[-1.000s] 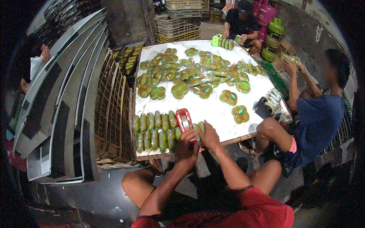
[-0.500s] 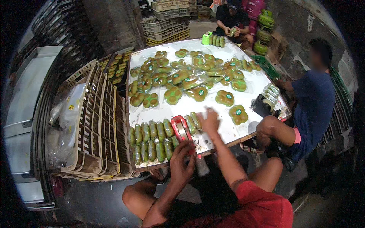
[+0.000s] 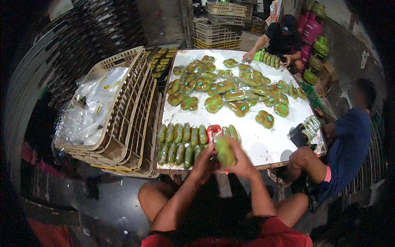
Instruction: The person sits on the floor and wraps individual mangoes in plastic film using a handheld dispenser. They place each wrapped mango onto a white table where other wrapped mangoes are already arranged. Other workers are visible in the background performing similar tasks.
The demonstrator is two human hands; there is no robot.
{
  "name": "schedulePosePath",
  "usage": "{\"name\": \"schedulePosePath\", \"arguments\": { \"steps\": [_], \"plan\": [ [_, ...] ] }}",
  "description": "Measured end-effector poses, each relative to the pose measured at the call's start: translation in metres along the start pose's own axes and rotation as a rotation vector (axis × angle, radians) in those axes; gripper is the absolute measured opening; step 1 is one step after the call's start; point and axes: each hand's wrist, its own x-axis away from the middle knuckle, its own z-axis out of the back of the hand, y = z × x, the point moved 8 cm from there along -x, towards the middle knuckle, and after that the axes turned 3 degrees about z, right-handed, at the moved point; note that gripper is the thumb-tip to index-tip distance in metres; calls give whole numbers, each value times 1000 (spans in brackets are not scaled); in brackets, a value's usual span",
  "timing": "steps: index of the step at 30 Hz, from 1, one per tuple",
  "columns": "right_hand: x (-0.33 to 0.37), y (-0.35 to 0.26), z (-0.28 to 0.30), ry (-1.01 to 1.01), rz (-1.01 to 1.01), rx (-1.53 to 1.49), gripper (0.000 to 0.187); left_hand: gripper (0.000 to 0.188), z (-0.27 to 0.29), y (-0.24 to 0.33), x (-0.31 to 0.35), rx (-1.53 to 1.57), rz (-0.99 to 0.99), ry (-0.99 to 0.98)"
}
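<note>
A green-and-brown bun in clear wrap is in my right hand, lifted over the near edge of the table; motion blurs it. My left hand is close against the bun's left side, its fingers partly hidden and curled, so its grip is unclear. Just beyond my hands, a red tape dispenser stands on the white tabletop. Left of it lie two rows of long wrapped green buns. A couple more long buns rest to its right, partly covered by my hand.
Many wrapped flower-shaped buns spread across the table's far half. Stacked crates holding plastic bags stand at the left. A person in blue sits right, near a black tape dispenser; another sits at the far end.
My right hand has come back from over the table and now holds a bun. The flower-shaped bun nearest the right front is gone from its spot. The view has shifted left.
</note>
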Motion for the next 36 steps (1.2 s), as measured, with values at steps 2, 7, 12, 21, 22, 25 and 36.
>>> {"name": "schedulePosePath", "arguments": {
  "steps": [2,7,12,21,22,25,36],
  "plan": [
    [8,-16,8,194,73,80,76,53,-9,9,1,-98,-48,-102],
    [41,57,62,612,-387,-352,28,50,-35,23,25,-258,-293,-231],
    [28,-11,30,193,-202,-72,15,66,-45,-5,38,-618,32,-485],
    [47,27,58,733,-182,-278,21,42,-22,-3,23,-539,-38,-205],
    [43,31,29,459,-286,-215,19,25,-27,8,27,-546,-132,-148],
    [53,22,27,574,-307,-93,18,21,-13,6,24,-631,-112,-35],
    [39,58,-21,312,-369,-440,14,40,-24,33,36,-730,-343,-103]
  ]
}}
